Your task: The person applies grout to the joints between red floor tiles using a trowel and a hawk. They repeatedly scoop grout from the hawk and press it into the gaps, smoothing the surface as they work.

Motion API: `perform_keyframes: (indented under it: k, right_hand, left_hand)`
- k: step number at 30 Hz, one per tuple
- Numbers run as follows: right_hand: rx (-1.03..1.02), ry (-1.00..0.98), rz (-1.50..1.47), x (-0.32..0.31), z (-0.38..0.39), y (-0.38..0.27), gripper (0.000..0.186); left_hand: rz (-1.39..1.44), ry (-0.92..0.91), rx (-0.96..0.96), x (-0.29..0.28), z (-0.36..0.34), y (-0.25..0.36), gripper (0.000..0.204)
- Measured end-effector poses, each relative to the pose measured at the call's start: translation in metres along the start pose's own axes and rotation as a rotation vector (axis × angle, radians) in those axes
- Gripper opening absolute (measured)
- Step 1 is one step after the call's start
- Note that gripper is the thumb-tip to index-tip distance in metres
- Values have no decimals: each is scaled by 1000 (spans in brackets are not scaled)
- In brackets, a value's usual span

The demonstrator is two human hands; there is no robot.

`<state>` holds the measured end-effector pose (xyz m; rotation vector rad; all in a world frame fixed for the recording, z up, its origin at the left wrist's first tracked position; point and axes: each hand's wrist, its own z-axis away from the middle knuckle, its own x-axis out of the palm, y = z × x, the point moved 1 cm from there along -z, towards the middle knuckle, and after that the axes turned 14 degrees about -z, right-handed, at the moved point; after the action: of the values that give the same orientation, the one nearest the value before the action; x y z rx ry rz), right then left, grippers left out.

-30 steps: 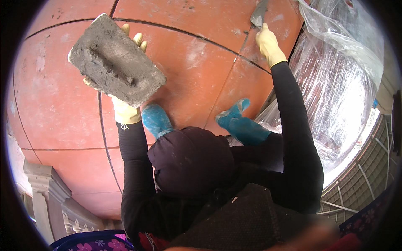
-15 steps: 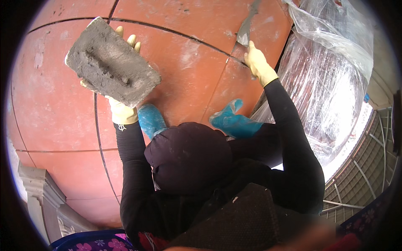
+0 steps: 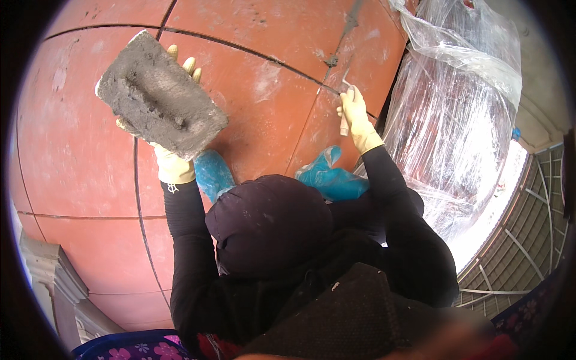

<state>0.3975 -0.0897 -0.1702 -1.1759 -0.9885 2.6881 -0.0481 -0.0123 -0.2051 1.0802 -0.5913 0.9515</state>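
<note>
My left hand [image 3: 174, 165], in a pale yellow rubber glove, holds up a rectangular board [image 3: 98, 89] from beneath. Wet grey mortar [image 3: 162, 96] coats its top, with a ridge and a hollow in the middle. Fingertips show past the board's far edge; the palm is hidden. My right hand [image 3: 358, 117], gloved alike, is closed round the light handle of a trowel [image 3: 344, 125]. Its thin metal neck shows beyond the fingers, while the blade is hard to make out. Just past it, a grey mortar strip [image 3: 353, 21] and a small lump [image 3: 331, 60] lie along a floor-tile joint.
Large reddish-orange tiles [image 3: 78, 162] with dark joints make up the floor. My feet wear blue plastic covers [image 3: 213, 171]. At right stands a bulky thing in clear plastic wrap [image 3: 456, 114], close to my right arm. A grey moulded column base [image 3: 51, 264] is at lower left.
My right hand has drawn back toward me and slightly left with the trowel, whose blade has turned. Mortar now shows along the joint where the blade was. The left hand's board has barely shifted.
</note>
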Motion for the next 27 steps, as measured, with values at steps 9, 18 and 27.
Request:
perform_keyframes:
  k: [9, 18, 27]
  right_hand:
    - [-134, -162, -159, -5, -10, -3, 64]
    - [-72, -207, -29, 6, 16, 25, 61]
    - [-113, -191, -192, -1, -67, -24, 62]
  left_hand:
    - [-29, -39, -38, 5, 3, 2, 122]
    - [-22, -48, -23, 4, 0, -1, 120]
    - [-68, -51, -41, 5, -1, 1, 122]
